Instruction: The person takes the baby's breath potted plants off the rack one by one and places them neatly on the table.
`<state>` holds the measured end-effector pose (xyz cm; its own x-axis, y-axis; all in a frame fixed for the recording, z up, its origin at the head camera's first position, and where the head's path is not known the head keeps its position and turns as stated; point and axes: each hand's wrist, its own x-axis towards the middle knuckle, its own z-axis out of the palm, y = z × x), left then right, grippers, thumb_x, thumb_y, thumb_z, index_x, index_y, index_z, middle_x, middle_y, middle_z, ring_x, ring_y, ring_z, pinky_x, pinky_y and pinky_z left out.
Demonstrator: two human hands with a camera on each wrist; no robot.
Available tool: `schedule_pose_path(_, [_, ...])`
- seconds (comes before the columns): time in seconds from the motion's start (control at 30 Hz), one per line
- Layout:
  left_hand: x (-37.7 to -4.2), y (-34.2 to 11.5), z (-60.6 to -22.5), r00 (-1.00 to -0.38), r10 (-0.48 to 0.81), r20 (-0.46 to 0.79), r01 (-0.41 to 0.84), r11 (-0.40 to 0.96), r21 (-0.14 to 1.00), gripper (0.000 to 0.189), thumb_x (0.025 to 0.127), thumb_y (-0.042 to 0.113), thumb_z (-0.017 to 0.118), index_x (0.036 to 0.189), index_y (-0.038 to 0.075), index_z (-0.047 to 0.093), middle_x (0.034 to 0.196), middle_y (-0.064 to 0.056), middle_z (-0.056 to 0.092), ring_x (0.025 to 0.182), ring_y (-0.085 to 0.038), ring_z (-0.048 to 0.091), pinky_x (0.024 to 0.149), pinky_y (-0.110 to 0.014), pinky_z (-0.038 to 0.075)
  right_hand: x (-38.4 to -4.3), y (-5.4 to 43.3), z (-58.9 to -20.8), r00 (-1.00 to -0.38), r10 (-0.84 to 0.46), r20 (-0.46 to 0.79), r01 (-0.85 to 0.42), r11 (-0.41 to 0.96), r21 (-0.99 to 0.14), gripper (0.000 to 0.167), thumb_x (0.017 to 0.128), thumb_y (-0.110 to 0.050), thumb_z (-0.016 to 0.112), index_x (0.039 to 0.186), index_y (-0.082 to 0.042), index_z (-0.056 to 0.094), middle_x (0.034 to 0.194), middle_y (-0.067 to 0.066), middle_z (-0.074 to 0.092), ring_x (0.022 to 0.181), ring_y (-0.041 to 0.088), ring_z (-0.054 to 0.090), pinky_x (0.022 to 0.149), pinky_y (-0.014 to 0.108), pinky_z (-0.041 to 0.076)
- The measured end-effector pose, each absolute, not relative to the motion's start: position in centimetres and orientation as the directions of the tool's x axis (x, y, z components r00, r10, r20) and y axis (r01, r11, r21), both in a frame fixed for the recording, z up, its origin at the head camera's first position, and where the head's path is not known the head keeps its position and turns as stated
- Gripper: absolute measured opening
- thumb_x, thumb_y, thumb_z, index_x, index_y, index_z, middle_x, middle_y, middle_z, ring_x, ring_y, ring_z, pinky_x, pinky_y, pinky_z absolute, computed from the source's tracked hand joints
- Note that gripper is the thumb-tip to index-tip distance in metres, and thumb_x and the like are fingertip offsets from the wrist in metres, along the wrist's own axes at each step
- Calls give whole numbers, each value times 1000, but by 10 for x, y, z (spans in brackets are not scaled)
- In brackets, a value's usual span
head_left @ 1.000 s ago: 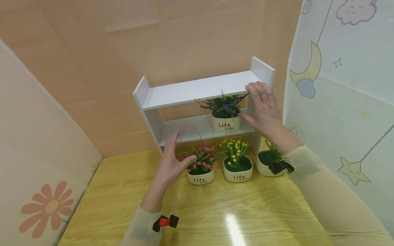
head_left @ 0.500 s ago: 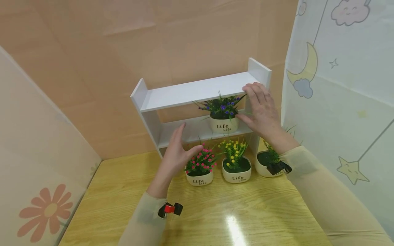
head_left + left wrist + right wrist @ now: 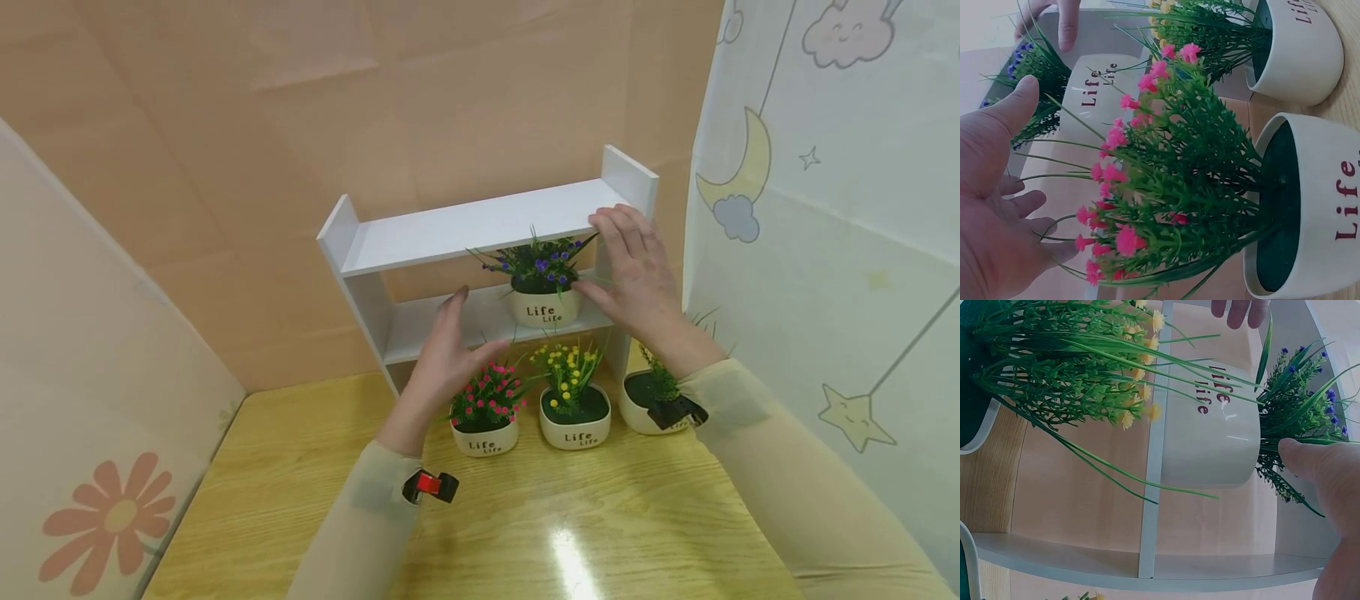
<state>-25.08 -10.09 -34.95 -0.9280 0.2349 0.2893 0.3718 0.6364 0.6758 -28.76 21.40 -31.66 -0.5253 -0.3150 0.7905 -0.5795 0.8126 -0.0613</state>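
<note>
On the white rack's middle shelf [image 3: 420, 321] stands a cream "Life" pot of purple artificial flowers [image 3: 546, 307]. My right hand [image 3: 637, 275] is at the pot's right side, fingers spread along the upper shelf's front edge, thumb against the foliage just above the pot's rim. My left hand [image 3: 446, 354] hovers to the left, fingers extended and thumb apart, holding nothing. Just behind and below its thumb is the pink-flowered pot [image 3: 484, 437] on the table. In the left wrist view the left hand's fingers [image 3: 1029, 203] reach past the pink flowers [image 3: 1116, 181].
A yellow-flowered pot [image 3: 574, 429] stands right of the pink one. Another pot [image 3: 645, 408] sits farther right, partly behind my right forearm. The rack's upper shelf [image 3: 480, 221] overhangs the purple flowers. Printed fabric walls [image 3: 832, 275] flank the wooden table [image 3: 300, 483].
My left hand has moved right and up, closer to the purple-flowered pot. The right hand keeps its place beside that pot. The view has shifted slightly.
</note>
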Motion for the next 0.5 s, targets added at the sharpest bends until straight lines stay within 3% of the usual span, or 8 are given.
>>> schedule_pose_path(0.5, [-268,-79,-346,-919,276,282,394,634,666,111,97,47,87,177,11,19,178,-19,27,163,-38,31,127,-58,34,-288,214,-317,-523,-317,791,-576,815,-54,104,82,-19,100,162,-1,36,166,23,38,158,44,27,134,52,14])
